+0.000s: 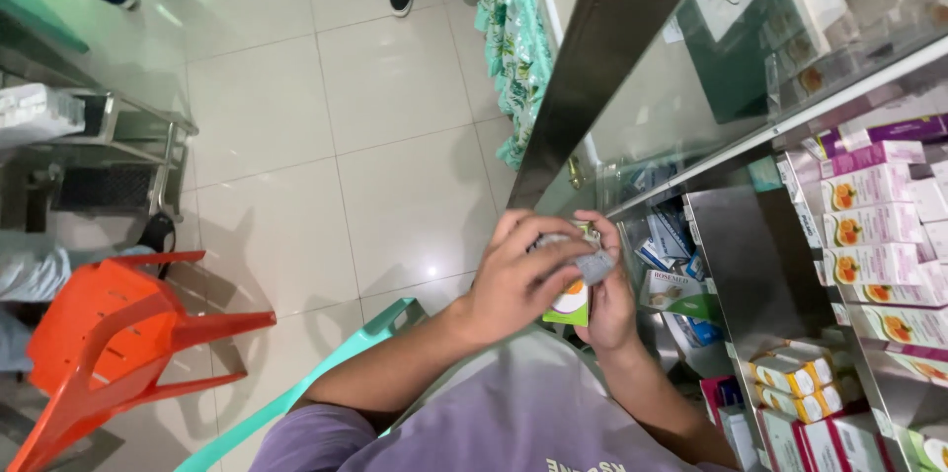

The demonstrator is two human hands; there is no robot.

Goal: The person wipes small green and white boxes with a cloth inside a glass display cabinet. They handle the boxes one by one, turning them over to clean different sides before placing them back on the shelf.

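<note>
Both hands meet in front of the glass cabinet (691,87): the left hand (518,279) presses a grey cloth (591,263) onto a small green box (571,304), which the right hand (607,299) grips from behind. With only the fingertips pinching it, the box could slip under the rubbing and drop to the tiled floor (326,136).

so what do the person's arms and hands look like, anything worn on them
Both the left hand and the right hand are bare: no gloves, rings or watch can be seen. The forearms are uncovered too. Short sleeves of a dull purple T-shirt end at the upper arms.
</note>
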